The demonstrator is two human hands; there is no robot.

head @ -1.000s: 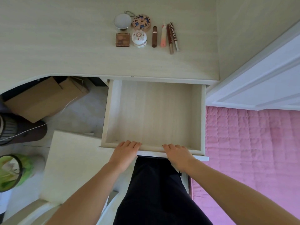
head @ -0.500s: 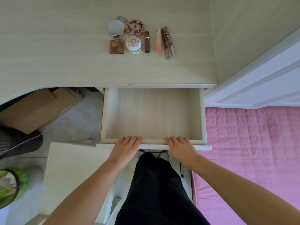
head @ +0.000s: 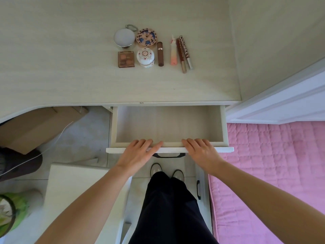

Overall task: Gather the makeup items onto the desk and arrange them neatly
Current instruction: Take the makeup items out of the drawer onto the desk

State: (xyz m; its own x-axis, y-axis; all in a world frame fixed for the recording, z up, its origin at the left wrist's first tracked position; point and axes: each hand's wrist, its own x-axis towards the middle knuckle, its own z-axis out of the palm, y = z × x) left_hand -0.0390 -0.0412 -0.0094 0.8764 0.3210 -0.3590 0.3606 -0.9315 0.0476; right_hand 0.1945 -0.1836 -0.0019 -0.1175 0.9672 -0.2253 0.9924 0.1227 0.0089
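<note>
My desk is pale wood grain. On it, well back from the front edge, sit two short rows: a round mirror beside a patterned compact, and in front of them a square palette beside a white floral jar. To their right lie a brown lipstick, then a pink tube and two slim sticks, all pointing front to back.
</note>
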